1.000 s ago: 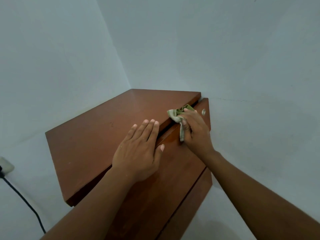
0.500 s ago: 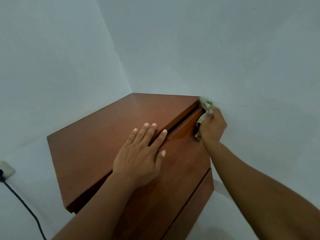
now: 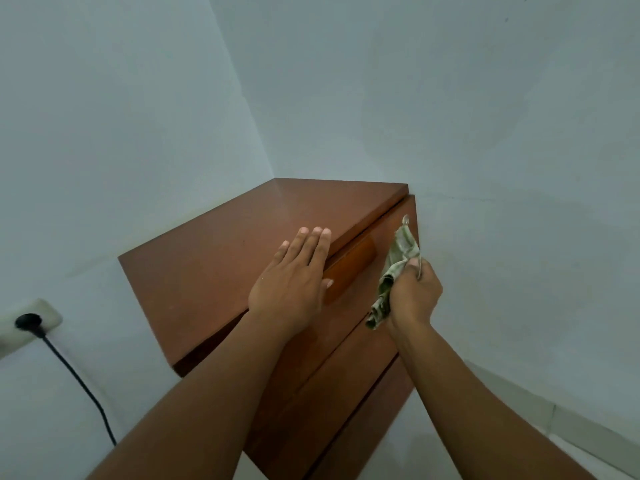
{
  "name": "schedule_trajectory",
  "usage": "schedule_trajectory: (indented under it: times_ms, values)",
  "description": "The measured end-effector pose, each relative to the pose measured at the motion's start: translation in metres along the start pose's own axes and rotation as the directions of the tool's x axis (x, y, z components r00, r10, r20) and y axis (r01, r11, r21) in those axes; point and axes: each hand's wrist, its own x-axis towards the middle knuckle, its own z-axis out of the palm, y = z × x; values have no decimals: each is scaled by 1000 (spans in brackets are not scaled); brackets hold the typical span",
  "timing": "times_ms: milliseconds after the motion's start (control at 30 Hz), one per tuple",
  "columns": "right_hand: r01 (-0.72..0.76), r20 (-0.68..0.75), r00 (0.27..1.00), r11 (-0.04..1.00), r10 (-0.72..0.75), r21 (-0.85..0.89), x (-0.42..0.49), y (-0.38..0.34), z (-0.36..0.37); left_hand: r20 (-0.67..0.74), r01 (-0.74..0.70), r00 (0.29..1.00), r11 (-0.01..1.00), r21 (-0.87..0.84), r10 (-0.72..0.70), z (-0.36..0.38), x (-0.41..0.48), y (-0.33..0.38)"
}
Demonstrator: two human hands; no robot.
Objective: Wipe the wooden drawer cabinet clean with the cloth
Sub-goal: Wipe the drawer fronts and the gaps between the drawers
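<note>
A reddish-brown wooden drawer cabinet (image 3: 214, 271) stands in the corner of two pale walls. My left hand (image 3: 294, 282) rests flat on its top near the front edge, fingers straight. My right hand (image 3: 414, 296) grips a crumpled green cloth (image 3: 394, 271) against the right end of the top drawer front, just below a small round metal lock (image 3: 405, 220). A recessed wooden handle (image 3: 349, 265) shows between the two hands. More drawer fronts run down below my forearms.
A white wall socket (image 3: 34, 322) with a black plug and cable (image 3: 79, 382) sits on the left wall, low beside the cabinet. A pale wall runs close along the cabinet's right side. Light floor tiles (image 3: 519, 410) show at bottom right.
My right hand has carried the cloth from the gap under the top, out to the cabinet's far right corner, then back down onto the drawer front. The left hand stayed on the top.
</note>
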Motion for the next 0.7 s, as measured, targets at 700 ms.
schedule_trajectory:
  times_ms: [700]
  values:
    - [751, 449, 631, 644, -633, -148, -82, 91, 63, -96, -201, 968, 945, 260, 232, 7, -84, -74]
